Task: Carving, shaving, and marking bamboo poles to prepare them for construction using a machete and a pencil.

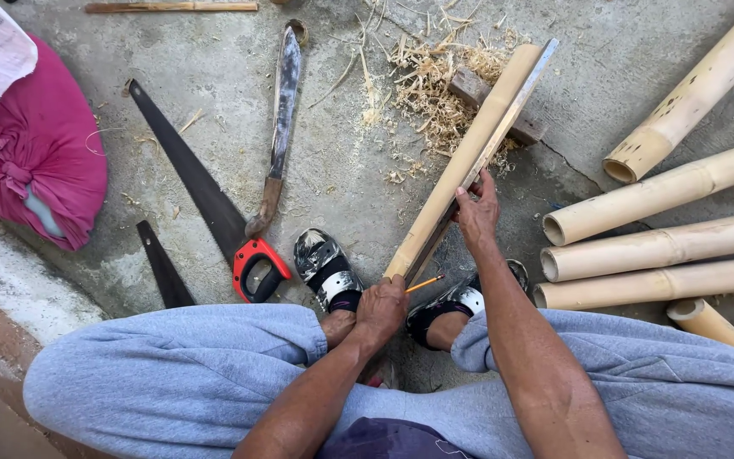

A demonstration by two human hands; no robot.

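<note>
Bamboo strip [460,161] slants from the middle of the frame up toward the upper right, with a metal ruler [494,144] lying along its right edge. At the strip's near end the left hand [381,308] is clenched around a pencil [425,284], its tip pointing right, just beside the ruler. Higher up, the right hand [477,212] presses fingertips on ruler and strip, grip flat, grasping nothing. Pink sack [36,161], tied shut, sits upper left; its contents are hidden. Handsaw [206,195] and machete [280,119] lie on the concrete floor [341,170]; bamboo poles [664,212] are stacked right.
</note>
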